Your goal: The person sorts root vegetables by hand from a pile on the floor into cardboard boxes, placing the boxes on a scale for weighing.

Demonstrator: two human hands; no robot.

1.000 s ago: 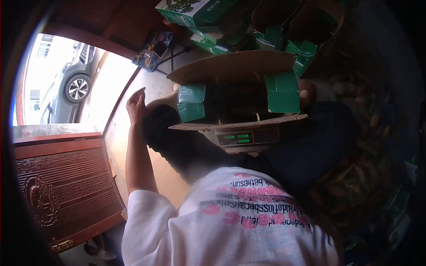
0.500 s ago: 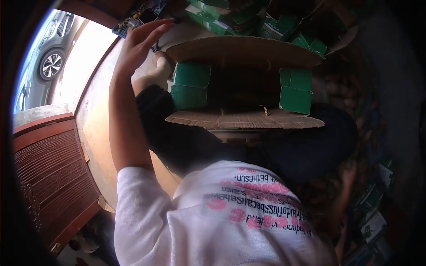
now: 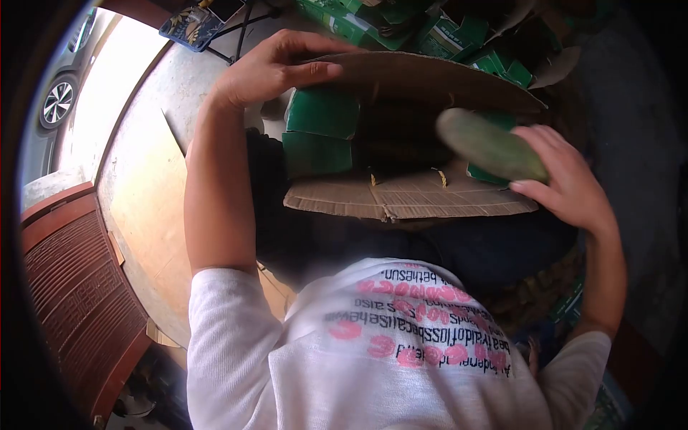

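both arms reach forward and up from white sleeves (image 3: 236,337). the left forearm (image 3: 215,201) rises bare and nearly straight, and the wrist bends sharply to the right. the left hand (image 3: 276,68) lies palm down, fingers (image 3: 297,41) close together and bent over, thumb stretched straight out to the right. the right forearm (image 3: 605,279) climbs steeply on the other side. the right hand (image 3: 566,183) turns inward, fingers curled in a grip, thumb underneath.
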